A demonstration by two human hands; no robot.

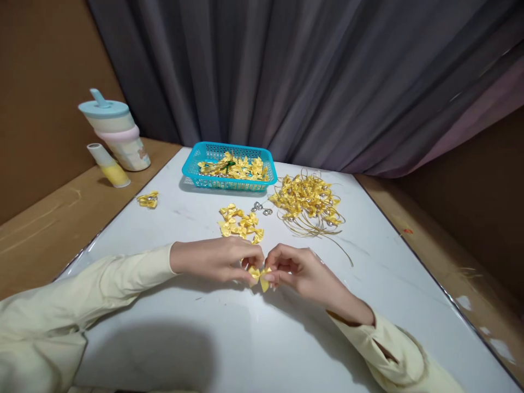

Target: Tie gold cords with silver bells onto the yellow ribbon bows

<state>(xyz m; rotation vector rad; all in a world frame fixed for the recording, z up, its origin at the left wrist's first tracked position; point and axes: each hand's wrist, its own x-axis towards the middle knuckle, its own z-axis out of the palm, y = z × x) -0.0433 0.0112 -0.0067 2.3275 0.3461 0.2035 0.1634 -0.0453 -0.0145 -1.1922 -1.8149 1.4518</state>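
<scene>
Between my two hands is a small yellow ribbon bow [259, 277], held a little above the white tabletop. My left hand [223, 261] pinches its left loop with thumb and fingers. On the other side, my right hand [295, 271] grips the right loop between thumb and forefinger. Just beyond my hands lies a loose group of yellow bows [239, 221]. Several small silver bells [261, 208] rest behind them. To the right is a heap of yellow bows with bells and gold cords [307, 199], some cord ends trailing toward me.
A blue plastic basket [230, 186] holding more bows stands at the back. One bow bundle [148, 200] lies near the table's left edge. Left of the table are a tumbler [123, 136] with a blue lid and a yellow-and-white bottle [109, 166]. A grey curtain [254, 71] hangs behind.
</scene>
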